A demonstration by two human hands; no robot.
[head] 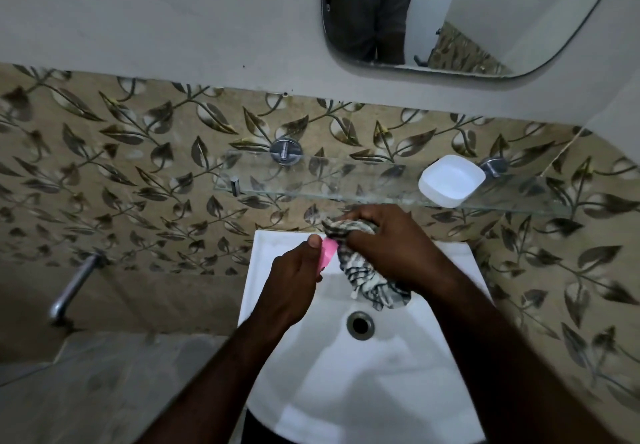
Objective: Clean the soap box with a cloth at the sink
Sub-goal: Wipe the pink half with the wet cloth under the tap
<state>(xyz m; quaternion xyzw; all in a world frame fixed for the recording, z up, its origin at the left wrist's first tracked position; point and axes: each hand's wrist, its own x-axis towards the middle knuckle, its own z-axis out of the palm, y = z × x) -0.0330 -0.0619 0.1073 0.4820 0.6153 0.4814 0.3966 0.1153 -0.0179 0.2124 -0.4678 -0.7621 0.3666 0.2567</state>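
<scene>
Over the sink (pixel 381 374), my left hand (pixel 291 281) grips the pink soap box (pixel 329 251), and my right hand (pixel 388 246) beside it holds the cloth (pixel 363 277) against it.

Pink soap box piece (pixel 328 253), black-and-white checked cloth (pixel 363 274), white sink (pixel 398 374), white tub (pixel 451 180) upper right, beige tiles (pixel 138 173) with dark leaf pattern.

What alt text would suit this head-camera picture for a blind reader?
Two hands over a white sink: the left hand holds a pink soap box piece, the right hand holds a checked cloth against it.
</scene>
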